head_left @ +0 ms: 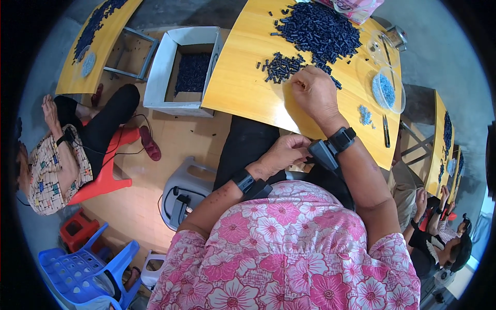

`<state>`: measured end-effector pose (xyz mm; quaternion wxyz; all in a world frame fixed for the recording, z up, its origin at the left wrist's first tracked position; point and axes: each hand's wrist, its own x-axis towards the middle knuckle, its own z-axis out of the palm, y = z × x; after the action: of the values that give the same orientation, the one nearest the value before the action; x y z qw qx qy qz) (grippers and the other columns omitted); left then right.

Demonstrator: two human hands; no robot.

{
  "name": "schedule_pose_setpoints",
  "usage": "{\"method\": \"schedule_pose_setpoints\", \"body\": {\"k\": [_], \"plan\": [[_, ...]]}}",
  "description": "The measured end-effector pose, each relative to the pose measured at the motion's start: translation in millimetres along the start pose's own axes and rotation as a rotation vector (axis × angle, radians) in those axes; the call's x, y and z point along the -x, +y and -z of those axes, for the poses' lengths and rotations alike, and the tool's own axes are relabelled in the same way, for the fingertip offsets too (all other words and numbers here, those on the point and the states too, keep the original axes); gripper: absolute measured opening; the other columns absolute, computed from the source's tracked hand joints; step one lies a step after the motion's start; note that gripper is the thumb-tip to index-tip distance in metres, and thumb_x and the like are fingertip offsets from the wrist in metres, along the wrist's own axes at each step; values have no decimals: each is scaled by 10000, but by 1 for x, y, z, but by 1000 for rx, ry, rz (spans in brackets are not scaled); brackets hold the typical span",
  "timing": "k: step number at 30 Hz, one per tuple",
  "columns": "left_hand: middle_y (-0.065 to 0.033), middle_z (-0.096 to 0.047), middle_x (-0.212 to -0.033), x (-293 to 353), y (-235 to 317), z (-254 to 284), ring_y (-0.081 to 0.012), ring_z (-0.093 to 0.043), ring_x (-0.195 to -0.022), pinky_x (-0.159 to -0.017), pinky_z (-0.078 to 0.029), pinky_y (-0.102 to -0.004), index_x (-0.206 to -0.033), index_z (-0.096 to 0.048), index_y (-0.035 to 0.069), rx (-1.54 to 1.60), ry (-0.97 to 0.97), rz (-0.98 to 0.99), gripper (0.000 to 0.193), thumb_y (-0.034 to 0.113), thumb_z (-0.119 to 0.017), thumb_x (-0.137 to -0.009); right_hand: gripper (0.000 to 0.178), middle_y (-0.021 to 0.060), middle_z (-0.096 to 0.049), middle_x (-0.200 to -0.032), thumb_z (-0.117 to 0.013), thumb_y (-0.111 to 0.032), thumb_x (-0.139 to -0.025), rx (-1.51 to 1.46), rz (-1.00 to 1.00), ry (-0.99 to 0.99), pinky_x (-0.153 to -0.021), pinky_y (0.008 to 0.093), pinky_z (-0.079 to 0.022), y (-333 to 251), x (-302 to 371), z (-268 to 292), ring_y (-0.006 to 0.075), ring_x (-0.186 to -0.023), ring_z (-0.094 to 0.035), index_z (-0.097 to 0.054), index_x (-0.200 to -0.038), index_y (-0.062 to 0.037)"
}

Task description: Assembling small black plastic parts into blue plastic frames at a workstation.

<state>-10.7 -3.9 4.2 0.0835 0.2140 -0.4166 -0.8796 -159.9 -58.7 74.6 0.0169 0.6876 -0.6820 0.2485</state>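
Just up and left of the right hand [313, 92], see the small heap of dark cylindrical pieces [280, 67] on the yellow table [242, 77] — strewn at mixed angles, without a shared long axis. Note the left hand [283, 154] farther from it, near the lap. Find fingers curled inward on both — impossible to make out whether gripping anything.

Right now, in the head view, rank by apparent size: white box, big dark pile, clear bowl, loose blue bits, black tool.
1. White box
2. Big dark pile
3. Clear bowl
Last, unranked: loose blue bits and black tool; the tool is longer but thinner, too close to call.
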Motion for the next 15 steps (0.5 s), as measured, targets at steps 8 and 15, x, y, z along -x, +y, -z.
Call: {"method": "schedule_pose_setpoints", "body": {"k": [8, 15], "plan": [[-27, -655, -903, -3, -6, 0, -78, -604, -785, -692, -481, -210, -1068, -629, 11, 29, 20, -41, 198, 54, -569, -884, 104, 125, -601, -749, -572, -104, -742, -96, -71, 4, -702, 439, -474, -2, -4, -18, 326, -769, -590, -653, -703, -52], [-6, -631, -855, -4, -8, 0, -55, -572, -732, -637, -482, -189, -1028, -631, 5, 51, 53, -41, 165, 108, -603, -902, 29, 94, -600, -711, -640, -82, -697, 68, -24, -88, -613, 391, -481, 3, 3, -2, 303, -690, -604, -649, -717, -63]]}}
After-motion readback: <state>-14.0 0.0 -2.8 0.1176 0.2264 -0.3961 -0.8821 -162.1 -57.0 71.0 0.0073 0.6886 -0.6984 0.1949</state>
